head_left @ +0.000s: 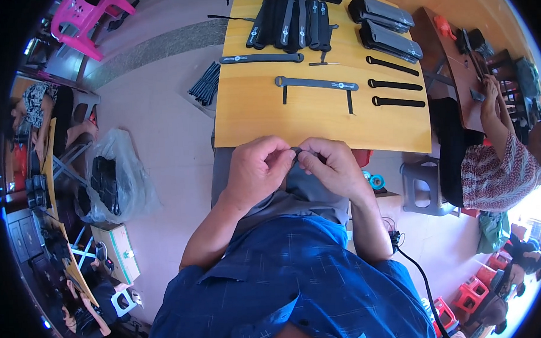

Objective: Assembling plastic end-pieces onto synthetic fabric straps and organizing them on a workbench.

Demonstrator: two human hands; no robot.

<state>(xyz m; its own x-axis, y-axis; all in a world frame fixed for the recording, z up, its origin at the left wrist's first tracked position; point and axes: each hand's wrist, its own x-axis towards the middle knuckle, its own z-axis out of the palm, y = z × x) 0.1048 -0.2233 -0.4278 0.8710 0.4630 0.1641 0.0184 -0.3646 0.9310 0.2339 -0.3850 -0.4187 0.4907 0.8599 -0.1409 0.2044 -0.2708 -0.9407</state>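
Note:
Just off the near edge of the yellow wooden table (239, 125), my left hand (252, 169) and my right hand (333, 167) meet over my lap. Thumbs and forefingers of both pinch a small black strip (297, 151), mostly hidden by the fingers. Beyond them on the table lies a grey strap (315, 83) with a looped end and pale print. Two short black strips (284, 96) stick out below it. Another grey strap (260, 58) rests farther left. Three black straps (394, 85) with ring ends lie at the right, one below another.
Several grey and black straps (286, 22) are piled at the table's far side, with stacked bundles (391, 39) to their right. Dark strips (205, 82) sit beside the table's left edge. A clear plastic bag (127, 174) stands on the floor. A co-worker (497, 167) sits at the right.

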